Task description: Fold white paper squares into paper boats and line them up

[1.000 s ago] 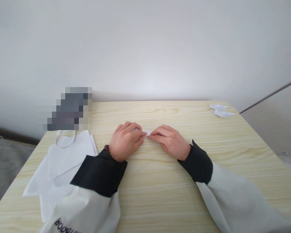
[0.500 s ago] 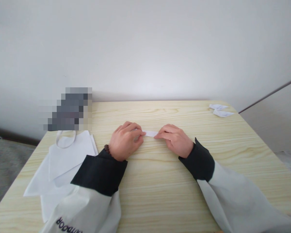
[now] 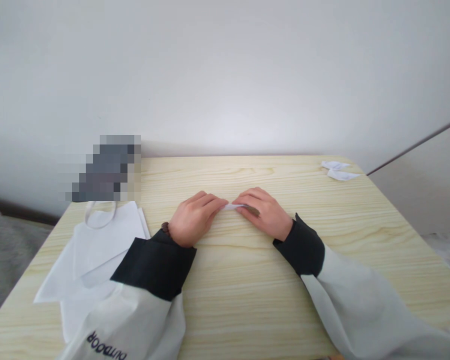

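Note:
A narrow folded strip of white paper spans the small gap between my hands, just above or on the wooden table. My left hand pinches its left end between thumb and fingers. At the other end, my right hand grips the paper between thumb and fingertips. Only a short middle stretch of the paper shows; both ends are hidden by fingers. Two folded pieces of white paper with pointed ends lie at the table's far right corner.
Several loose white paper sheets overlap on the left of the table, partly under my left sleeve. A white ring-shaped loop rests on them. Behind it is a blurred-out dark object. A white wall stands behind the table.
My right hand has moved slightly left, closer to my left hand. The visible stretch of the paper strip is shorter and appears narrower, turned more edge-on. The view has shifted a little.

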A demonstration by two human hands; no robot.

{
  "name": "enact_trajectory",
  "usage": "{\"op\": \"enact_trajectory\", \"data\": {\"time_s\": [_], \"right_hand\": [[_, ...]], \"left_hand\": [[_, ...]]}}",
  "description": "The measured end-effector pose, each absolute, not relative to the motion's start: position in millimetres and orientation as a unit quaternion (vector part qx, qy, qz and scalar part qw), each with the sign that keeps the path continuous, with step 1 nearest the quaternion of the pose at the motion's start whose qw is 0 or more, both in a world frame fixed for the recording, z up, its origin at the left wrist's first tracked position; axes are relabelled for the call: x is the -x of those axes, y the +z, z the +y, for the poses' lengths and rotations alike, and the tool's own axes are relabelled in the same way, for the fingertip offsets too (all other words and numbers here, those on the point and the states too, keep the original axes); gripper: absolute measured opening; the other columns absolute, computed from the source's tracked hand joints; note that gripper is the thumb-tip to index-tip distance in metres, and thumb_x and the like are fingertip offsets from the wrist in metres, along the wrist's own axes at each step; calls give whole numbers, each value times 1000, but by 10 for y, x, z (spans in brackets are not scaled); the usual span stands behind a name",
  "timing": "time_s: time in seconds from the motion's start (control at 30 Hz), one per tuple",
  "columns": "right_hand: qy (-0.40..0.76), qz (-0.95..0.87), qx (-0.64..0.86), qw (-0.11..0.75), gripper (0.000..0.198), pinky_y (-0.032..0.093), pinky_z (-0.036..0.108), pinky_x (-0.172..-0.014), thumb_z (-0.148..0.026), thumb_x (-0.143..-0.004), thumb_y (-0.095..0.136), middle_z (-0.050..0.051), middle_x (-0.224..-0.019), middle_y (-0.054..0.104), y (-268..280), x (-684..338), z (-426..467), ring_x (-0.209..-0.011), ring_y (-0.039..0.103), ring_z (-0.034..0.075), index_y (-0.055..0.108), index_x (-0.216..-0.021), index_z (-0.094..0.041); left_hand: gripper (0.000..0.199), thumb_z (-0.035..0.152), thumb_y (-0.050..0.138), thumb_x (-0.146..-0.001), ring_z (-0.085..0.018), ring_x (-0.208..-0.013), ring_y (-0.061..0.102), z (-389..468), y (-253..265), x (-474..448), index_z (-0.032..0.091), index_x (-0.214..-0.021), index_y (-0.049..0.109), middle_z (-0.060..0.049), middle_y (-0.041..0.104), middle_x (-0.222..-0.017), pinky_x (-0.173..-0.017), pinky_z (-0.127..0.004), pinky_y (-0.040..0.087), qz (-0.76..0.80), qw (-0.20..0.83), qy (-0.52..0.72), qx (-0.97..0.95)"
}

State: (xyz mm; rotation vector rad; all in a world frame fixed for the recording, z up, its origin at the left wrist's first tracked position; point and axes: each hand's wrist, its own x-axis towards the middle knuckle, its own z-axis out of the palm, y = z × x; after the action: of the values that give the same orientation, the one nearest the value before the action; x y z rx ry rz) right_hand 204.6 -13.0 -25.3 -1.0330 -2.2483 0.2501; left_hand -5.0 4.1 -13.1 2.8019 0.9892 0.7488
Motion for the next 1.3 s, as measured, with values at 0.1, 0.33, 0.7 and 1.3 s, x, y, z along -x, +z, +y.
{"op": "enact_trajectory", "data": {"time_s": [0.1,0.33,0.7,1.3], "right_hand": [[76,-859,386,328,16,44,32,-79,-26,-89,49,4,-86,65,-261,-2021,-149,-82,56,17,63,-91,-19],[39,-856,388,341,16,44,31,-76,-24,-89,48,5,-82,65,-232,-1969,-219,-79,56,16,63,-87,-18],[71,-852,389,343,17,43,32,-76,-25,-90,47,4,-83,65,-205,-1998,-191,-80,54,17,63,-88,-18],[114,-800,450,380,16,47,29,-73,-24,-88,50,5,-80,66,-183,-2261,-107,-77,60,16,62,-80,-19]], "left_hand": [[20,22,48,-88,-16,-81,60,33,-141,26,17,-97,64,-5,68,-89,-75,-29,48,302,39,261,-916],[16,22,51,-85,-14,-67,61,-8,-125,-33,17,-79,65,-2,68,-71,-65,-26,45,298,-19,297,-907],[16,18,52,-80,-13,-60,60,25,-108,-6,17,-71,65,-1,66,-62,-60,-26,46,308,-46,312,-898],[16,19,48,-82,-14,-67,61,52,-136,134,16,-82,64,-3,67,-73,-64,-25,49,361,36,295,-884]]}}
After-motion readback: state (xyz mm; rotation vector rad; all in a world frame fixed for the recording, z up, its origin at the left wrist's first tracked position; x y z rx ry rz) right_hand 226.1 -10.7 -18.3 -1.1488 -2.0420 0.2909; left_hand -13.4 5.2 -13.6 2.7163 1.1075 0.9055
